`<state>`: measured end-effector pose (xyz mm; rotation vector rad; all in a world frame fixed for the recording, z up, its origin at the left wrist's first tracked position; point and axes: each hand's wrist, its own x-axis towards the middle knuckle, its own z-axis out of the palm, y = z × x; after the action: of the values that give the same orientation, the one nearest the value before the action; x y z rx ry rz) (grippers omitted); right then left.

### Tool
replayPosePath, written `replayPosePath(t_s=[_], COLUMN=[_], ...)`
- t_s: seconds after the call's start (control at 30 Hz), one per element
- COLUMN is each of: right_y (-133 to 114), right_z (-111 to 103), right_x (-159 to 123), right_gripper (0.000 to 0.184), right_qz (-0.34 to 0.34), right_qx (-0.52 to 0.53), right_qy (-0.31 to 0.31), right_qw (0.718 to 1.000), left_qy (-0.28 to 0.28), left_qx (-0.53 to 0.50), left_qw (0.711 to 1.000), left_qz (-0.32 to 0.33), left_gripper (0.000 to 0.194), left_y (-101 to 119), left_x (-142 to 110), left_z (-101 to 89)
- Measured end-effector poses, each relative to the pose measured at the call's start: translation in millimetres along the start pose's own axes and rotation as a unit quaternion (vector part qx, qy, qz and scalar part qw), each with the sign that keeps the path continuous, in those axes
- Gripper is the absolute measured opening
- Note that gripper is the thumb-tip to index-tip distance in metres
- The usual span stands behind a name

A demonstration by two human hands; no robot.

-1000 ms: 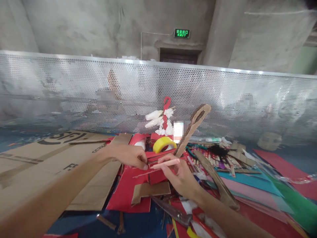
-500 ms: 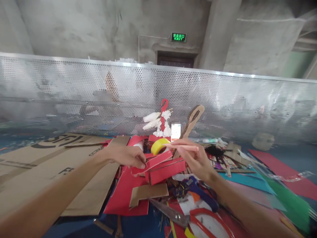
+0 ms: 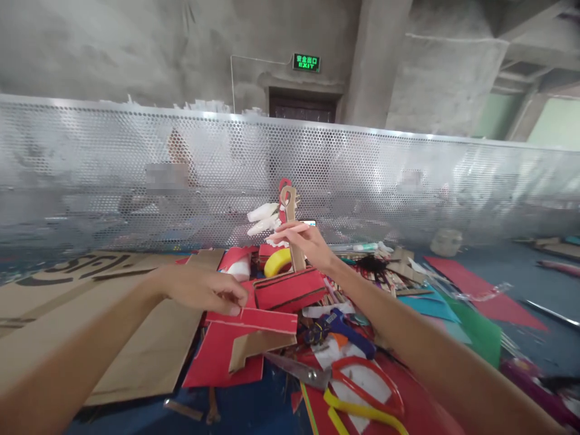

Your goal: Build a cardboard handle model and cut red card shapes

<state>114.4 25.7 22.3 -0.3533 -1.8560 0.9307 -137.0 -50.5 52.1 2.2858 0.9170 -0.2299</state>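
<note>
My left hand (image 3: 211, 291) has thumb and fingers pinched on the end of a red card strip (image 3: 272, 321), which lies over a brown cardboard offcut (image 3: 260, 345) and a red sheet (image 3: 217, 356). Farther forward, my right hand (image 3: 310, 243) grips an upright cardboard strip (image 3: 296, 257) with a looped top. A slim pale-pink stick shows along its fingers; its kind is unclear. The strip's lower end meets the back of a red-covered cardboard box (image 3: 290, 291). Behind that stands a red looped piece with white flowers (image 3: 263, 212), partly hidden.
Yellow tape (image 3: 277, 263) sits behind the box. Red-handled scissors (image 3: 317, 376) and a blue glue gun (image 3: 347, 332) lie in front. Flattened cardboard (image 3: 136, 338) covers the left; coloured sheets (image 3: 475, 326) lie right. A perforated metal panel (image 3: 362, 181) borders the back.
The cardboard strip has swung from a rightward tilt to upright behind the box, moved left by my right hand. My left hand has drawn the red strip down off the box. The view has turned right.
</note>
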Motion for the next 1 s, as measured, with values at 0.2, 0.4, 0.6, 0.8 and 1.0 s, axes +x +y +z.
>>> replayPosePath(t_s=[0.2,0.4,0.6,0.8,1.0], right_y=[-22,-53,-59,-67,-63], right_z=[6,-3,4,20,41], right_x=[-31,-101,-141,-159,-171], right_gripper=[0.021,0.019,0.021,0.022,0.017], right_qz=[0.038,0.091,0.156,0.188,0.209], right_qx=[-0.010,-0.043,0.036,0.046,-0.001], right_qy=[0.029,-0.003,-0.067,-0.169,-0.180], right_qw=[0.999,0.995,0.985,0.967,0.961], left_qy=[0.009,-0.056,-0.067,-0.080,0.006], left_qx=[0.103,0.043,0.011,-0.018,-0.055], left_qw=[0.994,0.997,0.998,0.997,0.998], left_qz=[-0.031,-0.011,-0.005,0.006,0.008], left_gripper=[0.017,0.015,0.021,0.018,0.012], left_y=[-2,6,23,22,17], left_x=[17,22,20,28,35], left_z=[17.0,15.3,8.3,40.6,87.6])
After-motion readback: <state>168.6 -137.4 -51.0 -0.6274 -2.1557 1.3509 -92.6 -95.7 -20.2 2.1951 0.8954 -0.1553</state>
